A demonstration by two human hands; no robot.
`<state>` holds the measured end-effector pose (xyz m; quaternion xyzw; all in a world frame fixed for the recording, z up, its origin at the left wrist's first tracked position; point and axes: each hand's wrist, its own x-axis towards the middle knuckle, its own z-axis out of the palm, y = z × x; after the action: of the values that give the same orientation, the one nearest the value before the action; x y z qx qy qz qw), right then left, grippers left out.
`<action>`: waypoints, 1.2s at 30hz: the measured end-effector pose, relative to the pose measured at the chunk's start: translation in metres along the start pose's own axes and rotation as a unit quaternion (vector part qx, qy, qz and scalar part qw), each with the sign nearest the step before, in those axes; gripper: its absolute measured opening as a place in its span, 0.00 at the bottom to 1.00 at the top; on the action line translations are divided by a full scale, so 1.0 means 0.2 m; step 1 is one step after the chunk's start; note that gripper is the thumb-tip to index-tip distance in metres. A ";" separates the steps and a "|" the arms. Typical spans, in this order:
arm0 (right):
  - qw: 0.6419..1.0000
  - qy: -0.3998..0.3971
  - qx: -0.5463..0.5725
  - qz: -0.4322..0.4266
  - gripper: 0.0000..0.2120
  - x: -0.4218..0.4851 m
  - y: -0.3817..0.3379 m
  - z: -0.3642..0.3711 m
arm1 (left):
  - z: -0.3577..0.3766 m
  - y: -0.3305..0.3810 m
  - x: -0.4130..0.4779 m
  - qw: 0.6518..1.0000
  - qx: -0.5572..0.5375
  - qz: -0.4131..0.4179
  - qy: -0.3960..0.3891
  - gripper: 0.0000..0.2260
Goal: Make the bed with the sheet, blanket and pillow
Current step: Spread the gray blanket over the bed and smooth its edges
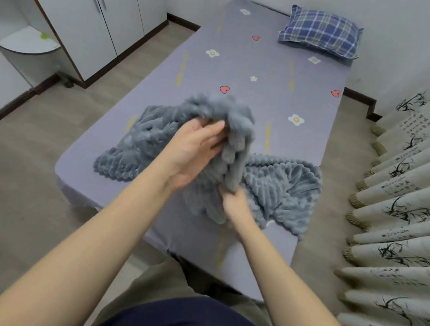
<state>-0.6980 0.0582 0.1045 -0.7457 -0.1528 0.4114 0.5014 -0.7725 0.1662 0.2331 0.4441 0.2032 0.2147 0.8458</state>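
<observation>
Past the blanket (280, 185) heaped across the bed's (264, 267) foot end, bare sheet (270, 71) lies open to me; only the pillow (321, 32) blocks the far right corner.

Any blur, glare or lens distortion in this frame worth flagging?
Head view: soft, even light, no glare; wide-angle bending tilts the cabinets and curtain at the edges; the blanket is motion-blurred where the left hand and right hand grip it; the pillow looks fairly sharp.
</observation>
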 end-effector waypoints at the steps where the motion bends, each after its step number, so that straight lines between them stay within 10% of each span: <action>1: 0.999 0.001 0.038 0.003 0.06 0.01 -0.06 -0.03 | -0.04 0.00 0.02 0.999 0.048 0.014 -0.018 0.20; 5: 0.949 -0.045 0.311 0.021 0.17 0.03 -0.31 -0.19 | -0.26 -0.11 0.09 0.951 0.305 0.001 0.051 0.27; 9: 0.908 -0.077 0.405 0.073 0.22 0.04 -0.51 -0.32 | -0.51 -0.39 0.01 0.907 0.378 -0.185 0.033 0.19; 12: 0.863 -0.138 0.476 0.095 0.21 0.02 -0.60 -0.35 | -0.58 -0.55 -0.06 0.880 0.334 -0.333 -0.051 0.30; 20: 0.835 0.045 0.547 0.049 0.22 0.16 -0.62 -0.51 | -0.49 -0.64 0.07 0.919 0.247 -0.298 -0.072 0.16; 25: 0.957 0.174 0.202 0.115 0.19 0.23 -0.49 -0.50 | -0.52 -0.52 0.17 0.921 0.369 -0.122 -0.015 0.06; 31: 0.960 0.025 -0.115 0.255 0.45 0.30 -0.21 -0.12 | -0.35 -0.46 0.13 0.725 0.597 0.219 -0.265 0.08; 34: 0.918 -0.008 -0.248 0.308 0.21 0.32 -0.08 -0.06 | -0.33 -0.50 0.08 0.668 0.611 0.263 -0.334 0.06; 36: 0.922 0.037 -0.230 0.309 0.03 0.33 -0.04 -0.14 | -0.37 -0.55 0.07 0.703 0.614 0.173 -0.314 0.07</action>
<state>-0.6334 0.0867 0.0864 -0.8654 0.0136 0.4713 0.1695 -0.7800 0.1664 0.0998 0.9344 -0.0679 0.0325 0.3482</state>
